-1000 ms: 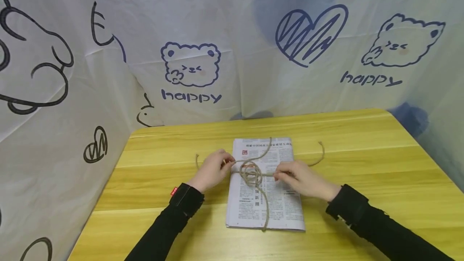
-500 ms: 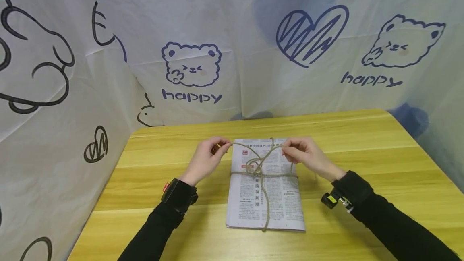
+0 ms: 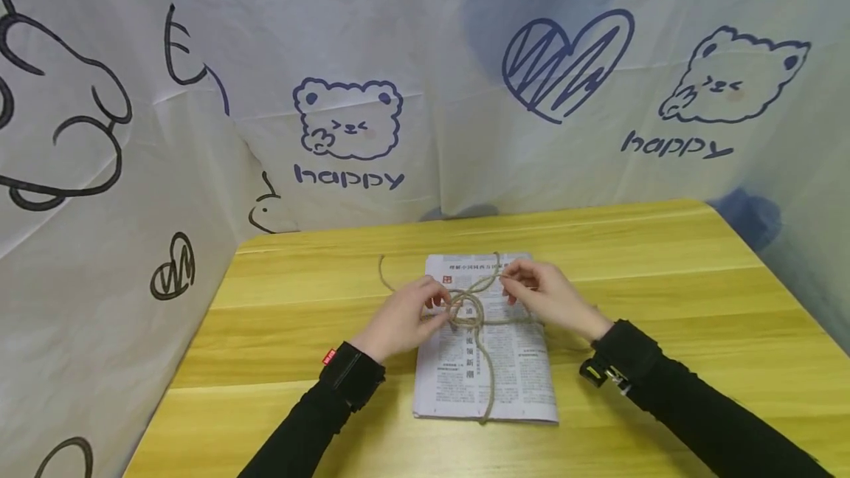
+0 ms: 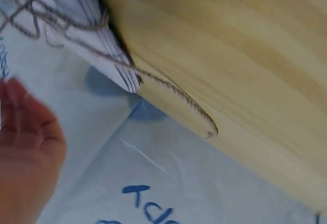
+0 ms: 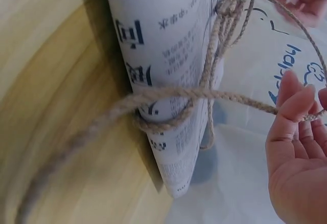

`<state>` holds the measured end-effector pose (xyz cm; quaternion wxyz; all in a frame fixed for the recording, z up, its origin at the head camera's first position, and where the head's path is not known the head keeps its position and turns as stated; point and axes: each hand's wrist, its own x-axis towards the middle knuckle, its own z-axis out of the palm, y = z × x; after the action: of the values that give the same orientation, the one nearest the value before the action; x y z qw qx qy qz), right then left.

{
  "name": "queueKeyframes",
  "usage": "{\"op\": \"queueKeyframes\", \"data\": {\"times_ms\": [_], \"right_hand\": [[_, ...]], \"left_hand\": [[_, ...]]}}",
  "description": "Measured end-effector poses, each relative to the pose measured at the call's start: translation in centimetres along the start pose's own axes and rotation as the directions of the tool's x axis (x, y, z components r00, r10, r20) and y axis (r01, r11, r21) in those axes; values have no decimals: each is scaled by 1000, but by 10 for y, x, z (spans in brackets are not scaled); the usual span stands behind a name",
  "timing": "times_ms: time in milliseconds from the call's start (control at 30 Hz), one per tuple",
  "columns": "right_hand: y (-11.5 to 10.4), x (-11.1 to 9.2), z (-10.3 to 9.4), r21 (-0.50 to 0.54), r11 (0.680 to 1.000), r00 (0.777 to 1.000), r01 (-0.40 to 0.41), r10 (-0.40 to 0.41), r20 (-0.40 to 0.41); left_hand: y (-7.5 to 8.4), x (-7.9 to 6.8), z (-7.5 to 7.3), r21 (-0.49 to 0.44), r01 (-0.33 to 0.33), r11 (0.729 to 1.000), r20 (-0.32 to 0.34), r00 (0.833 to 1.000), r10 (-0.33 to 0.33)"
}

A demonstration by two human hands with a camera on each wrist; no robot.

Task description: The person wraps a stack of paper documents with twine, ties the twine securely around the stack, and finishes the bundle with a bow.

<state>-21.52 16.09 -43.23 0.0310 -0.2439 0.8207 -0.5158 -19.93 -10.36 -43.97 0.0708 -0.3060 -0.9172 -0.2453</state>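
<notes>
A folded stack of newspaper (image 3: 451, 382) lies on the table, bound crosswise with a brown twine (image 3: 489, 375). Loose twine loops gather over its middle. My right hand (image 3: 547, 297) pinches the twine near the stack's upper right; in the right wrist view a strand arcs from those fingers to the knot, and a tail runs off lower left. The fingertips of my left hand (image 3: 405, 319) are right at the loops, on the left side. I cannot tell whether they pinch the twine. One free tail stretches past the left edge, also seen in the left wrist view.
The yellow wood-grain table (image 3: 299, 389) extends around the stack on all sides. A white cloth (image 3: 458, 153) with drawn bears and hearts hangs behind the table and along its left side. Black bands circle both wrists over dark sleeves.
Both hands first draw apart and upward with the twine strands, then come back closer. The left hand has released its tail and moved in to the loops; the right hand has shifted slightly left.
</notes>
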Motion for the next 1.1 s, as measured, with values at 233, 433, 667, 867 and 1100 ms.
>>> {"op": "queueKeyframes", "data": {"times_ms": [233, 433, 667, 867, 1100], "right_hand": [[3, 2, 4, -137, 990, 999, 22, -16, 46], [9, 1, 10, -248, 959, 975, 136, -85, 204], [8, 5, 20, -253, 954, 971, 164, -111, 210], [5, 6, 27, -233, 962, 970, 144, -91, 223], [7, 7, 30, -251, 951, 975, 180, -138, 174]], "left_hand": [[2, -3, 18, 110, -55, 992, 147, 988, 38], [1, -2, 19, -157, 46, 987, 124, 992, -27], [1, 0, 17, -482, 101, 870, 54, 995, -85], [1, 0, 13, -543, 79, 836, 20, 997, -81], [0, -6, 3, -414, 90, 906, 18, 996, -91]]}}
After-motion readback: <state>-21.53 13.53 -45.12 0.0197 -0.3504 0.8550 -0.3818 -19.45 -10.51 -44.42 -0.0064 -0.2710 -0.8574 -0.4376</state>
